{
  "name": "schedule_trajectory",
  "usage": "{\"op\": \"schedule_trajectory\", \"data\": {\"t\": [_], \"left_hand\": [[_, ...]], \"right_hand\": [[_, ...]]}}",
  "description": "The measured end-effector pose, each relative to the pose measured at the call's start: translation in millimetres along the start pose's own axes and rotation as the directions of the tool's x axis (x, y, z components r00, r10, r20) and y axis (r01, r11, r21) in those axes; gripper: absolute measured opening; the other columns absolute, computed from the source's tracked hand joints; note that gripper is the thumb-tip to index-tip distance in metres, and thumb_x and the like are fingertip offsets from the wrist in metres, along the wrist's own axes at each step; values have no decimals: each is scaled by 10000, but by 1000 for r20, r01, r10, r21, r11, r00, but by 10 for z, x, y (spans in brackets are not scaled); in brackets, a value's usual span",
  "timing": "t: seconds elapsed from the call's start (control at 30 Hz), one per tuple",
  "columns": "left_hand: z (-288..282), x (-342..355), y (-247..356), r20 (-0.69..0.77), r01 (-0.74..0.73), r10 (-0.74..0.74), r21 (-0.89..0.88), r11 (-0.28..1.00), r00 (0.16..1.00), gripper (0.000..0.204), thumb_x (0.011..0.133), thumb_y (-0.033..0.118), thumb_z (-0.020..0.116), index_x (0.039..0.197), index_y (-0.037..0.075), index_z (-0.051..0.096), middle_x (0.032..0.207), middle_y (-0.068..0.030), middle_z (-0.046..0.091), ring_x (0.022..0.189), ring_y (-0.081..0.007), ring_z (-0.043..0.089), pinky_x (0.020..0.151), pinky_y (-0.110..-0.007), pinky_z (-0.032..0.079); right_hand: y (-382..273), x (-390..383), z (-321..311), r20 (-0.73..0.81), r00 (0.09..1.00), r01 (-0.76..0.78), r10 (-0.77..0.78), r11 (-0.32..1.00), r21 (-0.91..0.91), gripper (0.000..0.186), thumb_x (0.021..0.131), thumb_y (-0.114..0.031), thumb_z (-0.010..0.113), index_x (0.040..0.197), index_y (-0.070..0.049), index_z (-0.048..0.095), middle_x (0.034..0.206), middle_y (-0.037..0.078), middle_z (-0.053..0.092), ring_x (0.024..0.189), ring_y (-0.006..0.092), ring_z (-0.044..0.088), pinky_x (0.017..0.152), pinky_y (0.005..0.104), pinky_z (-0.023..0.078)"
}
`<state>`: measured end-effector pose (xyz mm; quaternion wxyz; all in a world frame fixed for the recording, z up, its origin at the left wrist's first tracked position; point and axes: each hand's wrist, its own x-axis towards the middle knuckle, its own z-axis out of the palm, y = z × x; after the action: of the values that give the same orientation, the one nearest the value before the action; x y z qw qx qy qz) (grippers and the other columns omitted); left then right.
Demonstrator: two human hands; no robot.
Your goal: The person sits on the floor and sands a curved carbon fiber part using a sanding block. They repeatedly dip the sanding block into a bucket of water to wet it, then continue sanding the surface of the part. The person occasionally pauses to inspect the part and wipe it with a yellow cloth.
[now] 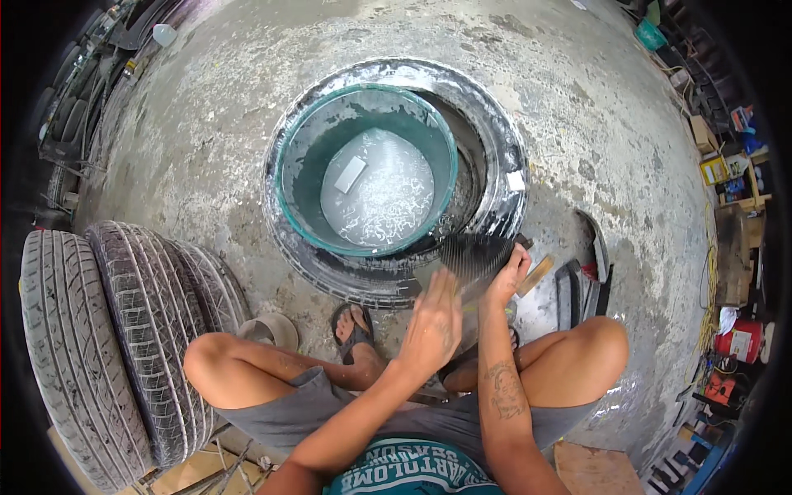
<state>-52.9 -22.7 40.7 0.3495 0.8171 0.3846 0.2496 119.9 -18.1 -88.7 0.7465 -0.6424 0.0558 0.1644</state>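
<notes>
My right hand (505, 276) grips a dark, finely ribbed piece (478, 257) at the near right edge of a large tyre. My left hand (433, 318) is just below and left of that piece, fingers stretched out toward it; whether they touch it is unclear. The green tub (293, 194) sits inside the tyre (495, 132), holding cloudy, foamy water with a pale rectangular block (350, 174) in it. A small white block (515, 181) rests on the tyre's right side.
Several tyres (62, 346) stand at near left beside a pale bucket (280, 330). Curved dark pieces (590, 247) and a wooden-handled item (535, 275) lie right of the tyre. Cluttered boxes and containers (734, 338) line the right edge, more tyres (70, 107) the far left.
</notes>
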Motion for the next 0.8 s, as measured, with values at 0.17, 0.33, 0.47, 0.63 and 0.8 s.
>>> {"op": "schedule_trajectory", "data": {"t": [0.17,0.33,0.47,0.63,0.8], "left_hand": [[77,766,-463,83,117,-103,-183,976,991,270,1014,16,483,1052,-221,607,1070,-463,615,996,-597,618,945,-538,538],[62,171,-147,26,-26,28,-71,997,999,398,1013,30,487,1273,-265,547,1324,-484,544,1257,-592,564,1091,-560,479],[159,604,-433,-26,-48,47,-8,999,999,371,1024,75,495,1202,-236,593,1263,-462,585,1173,-565,611,1005,-534,528],[223,564,-449,-19,51,-53,-87,995,998,391,1042,77,485,1275,-226,568,1319,-451,566,1212,-565,596,1032,-520,516],[128,386,-272,30,-71,71,18,997,997,400,1043,81,485,1291,-223,565,1355,-437,557,1254,-556,579,1073,-545,483]], "right_hand": [[-119,-218,194,56,997,-49,48,999,22,239,1070,-309,613,1161,-90,584,1056,22,631,940,143,594,866,301,512],[-9,81,-1,6,999,39,-39,997,63,241,1069,-320,613,1153,-96,586,1040,22,637,930,142,601,843,311,522],[-72,-93,123,62,998,-6,4,999,45,212,1072,-300,600,1136,-97,595,1026,21,636,923,142,603,848,306,523],[-126,-116,148,65,998,-22,16,996,81,196,1080,-296,588,1125,-106,587,1027,14,631,923,140,602,835,308,527],[-115,-64,47,35,999,-11,10,1000,24,211,1080,-299,594,1144,-98,585,1047,11,621,957,134,585,874,302,506]]}}
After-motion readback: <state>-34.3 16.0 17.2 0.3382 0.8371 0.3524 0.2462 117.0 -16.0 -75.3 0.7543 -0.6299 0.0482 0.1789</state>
